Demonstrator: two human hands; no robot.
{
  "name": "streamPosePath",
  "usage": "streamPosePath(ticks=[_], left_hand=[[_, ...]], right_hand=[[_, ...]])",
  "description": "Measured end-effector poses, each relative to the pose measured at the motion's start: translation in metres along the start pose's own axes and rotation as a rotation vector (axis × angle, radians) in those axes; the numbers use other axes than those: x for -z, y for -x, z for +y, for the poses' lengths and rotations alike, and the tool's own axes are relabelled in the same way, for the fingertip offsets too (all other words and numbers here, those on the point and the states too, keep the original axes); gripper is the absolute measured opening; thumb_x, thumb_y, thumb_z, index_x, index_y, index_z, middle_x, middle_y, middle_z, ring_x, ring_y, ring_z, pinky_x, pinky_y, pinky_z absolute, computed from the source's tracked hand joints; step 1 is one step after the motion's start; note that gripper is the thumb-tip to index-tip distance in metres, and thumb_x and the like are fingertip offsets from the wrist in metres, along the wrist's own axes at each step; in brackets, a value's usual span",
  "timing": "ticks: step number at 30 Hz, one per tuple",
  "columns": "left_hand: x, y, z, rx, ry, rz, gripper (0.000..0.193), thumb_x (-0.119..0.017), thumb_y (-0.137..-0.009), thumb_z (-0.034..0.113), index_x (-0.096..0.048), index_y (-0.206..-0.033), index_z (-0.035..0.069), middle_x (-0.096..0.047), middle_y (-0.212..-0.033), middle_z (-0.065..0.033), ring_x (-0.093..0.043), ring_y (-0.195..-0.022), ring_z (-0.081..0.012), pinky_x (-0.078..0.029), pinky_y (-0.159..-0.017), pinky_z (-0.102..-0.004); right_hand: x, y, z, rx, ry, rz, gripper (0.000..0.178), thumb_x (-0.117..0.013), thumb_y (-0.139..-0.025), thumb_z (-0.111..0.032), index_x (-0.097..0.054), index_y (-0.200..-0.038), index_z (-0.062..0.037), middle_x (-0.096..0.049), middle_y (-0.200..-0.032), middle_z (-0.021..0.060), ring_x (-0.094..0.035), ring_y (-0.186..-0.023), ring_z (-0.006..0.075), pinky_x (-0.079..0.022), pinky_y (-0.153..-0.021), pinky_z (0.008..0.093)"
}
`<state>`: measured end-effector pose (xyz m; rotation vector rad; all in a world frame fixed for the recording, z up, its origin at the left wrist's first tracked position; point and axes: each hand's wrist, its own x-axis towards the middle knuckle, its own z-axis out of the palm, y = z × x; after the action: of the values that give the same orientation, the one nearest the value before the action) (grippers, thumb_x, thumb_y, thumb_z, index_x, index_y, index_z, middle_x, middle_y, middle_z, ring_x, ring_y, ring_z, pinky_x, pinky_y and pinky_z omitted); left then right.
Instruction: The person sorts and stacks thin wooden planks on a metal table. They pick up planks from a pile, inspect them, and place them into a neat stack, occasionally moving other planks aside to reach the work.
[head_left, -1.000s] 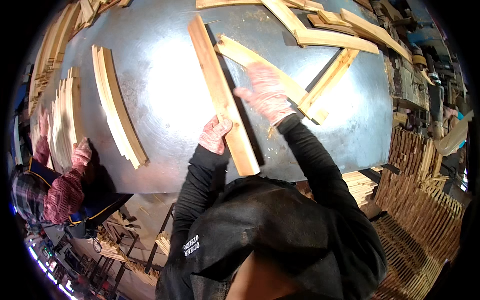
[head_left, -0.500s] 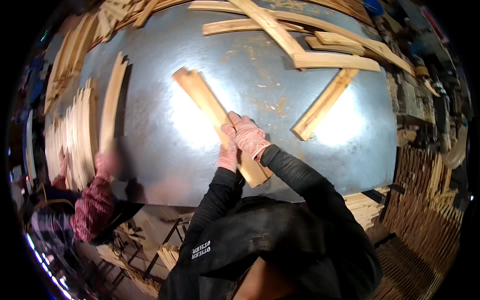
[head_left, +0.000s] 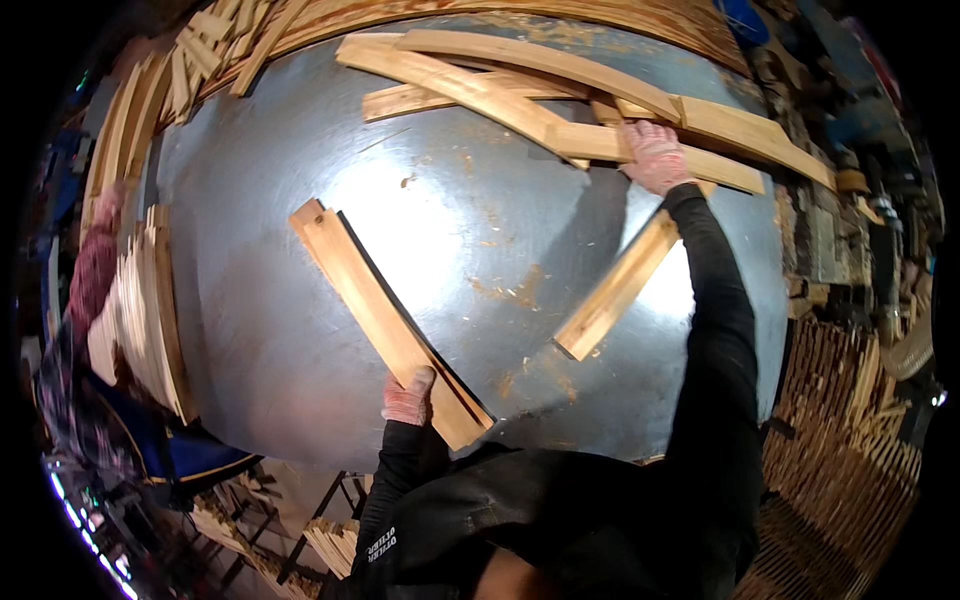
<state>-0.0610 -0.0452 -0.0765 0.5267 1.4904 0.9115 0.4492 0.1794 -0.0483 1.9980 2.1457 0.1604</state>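
Gloved in pinkish white, my left hand (head_left: 407, 398) grips the near end of two overlapping wooden boards (head_left: 365, 305), thumb on top. They lie slanted on the grey metal table (head_left: 260, 300), their far ends pointing left. My right arm reaches out to the far right, where my right hand (head_left: 658, 158) is closed over a pale wooden board (head_left: 722, 170) in a loose pile; its fingertips are partly hidden. Below that hand, a shorter knotty board (head_left: 618, 285) lies slanted by itself.
More long boards (head_left: 460, 85) cross each other at the table's far side. On the left, a co-worker's sleeve (head_left: 92, 265) reaches over a row of upright-edged slats (head_left: 135, 310). Stacked slats (head_left: 840, 420) stand right of the table; offcuts (head_left: 205, 45) lie far left.
My right hand has left the two boards and moved to the far-right pile. My left hand stays on the boards. The co-worker's arm moved farther away, and the single board near it is gone.
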Motion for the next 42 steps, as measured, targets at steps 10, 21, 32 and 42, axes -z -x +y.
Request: streamPosePath(ticks=[10,21,32,42], left_hand=[[-0.019,0.008,0.023,-0.042,-0.073,-0.017,0.039,-0.068,-0.082,0.007,-0.054,-0.118,0.001,-0.064,-0.103,-0.0054,-0.06,-0.088,-0.0164,-0.05,-0.08,-0.0316],[-0.032,-0.024,0.087,-0.515,-0.062,-0.059,0.069,-0.068,-0.084,0.01,-0.034,-0.142,-0.003,-0.052,-0.128,-0.0187,-0.054,-0.116,-0.03,-0.044,-0.1,-0.0386],[-0.069,-0.102,0.078,0.132,-0.115,-0.447,0.043,-0.071,-0.087,0.022,-0.056,-0.12,-0.002,-0.064,-0.108,-0.0074,-0.06,-0.101,-0.0147,-0.049,-0.091,-0.0302],[-0.112,-0.052,0.065,-0.056,-0.324,-0.185,0.048,-0.068,-0.08,0.012,-0.052,-0.123,-0.004,-0.069,-0.1,-0.0122,-0.065,-0.089,-0.0191,-0.052,-0.082,-0.0312]], right_hand=[[0.07,-0.103,-0.178,-0.053,0.009,0.218,0.049,-0.054,-0.086,-0.021,-0.046,-0.131,-0.0013,-0.062,-0.11,0.0248,-0.061,-0.105,0.036,-0.047,-0.086,0.0479],[0.052,-0.053,-0.22,0.796,-1.084,0.098,0.045,-0.052,-0.094,-0.031,-0.053,-0.132,-0.0069,-0.062,-0.123,0.0172,-0.057,-0.114,0.0337,-0.041,-0.103,0.0367],[0.101,-0.052,-0.231,-0.239,-1.162,-0.278,0.05,-0.043,-0.099,-0.042,-0.046,-0.129,-0.0024,-0.067,-0.095,0.0229,-0.069,-0.089,0.0323,-0.054,-0.077,0.0386],[0.063,-0.201,-0.225,-0.016,-0.388,0.729,0.103,-0.059,-0.077,-0.071,-0.031,-0.145,0.0005,-0.05,-0.135,0.0285,-0.045,-0.13,0.042,-0.029,-0.111,0.0503]])
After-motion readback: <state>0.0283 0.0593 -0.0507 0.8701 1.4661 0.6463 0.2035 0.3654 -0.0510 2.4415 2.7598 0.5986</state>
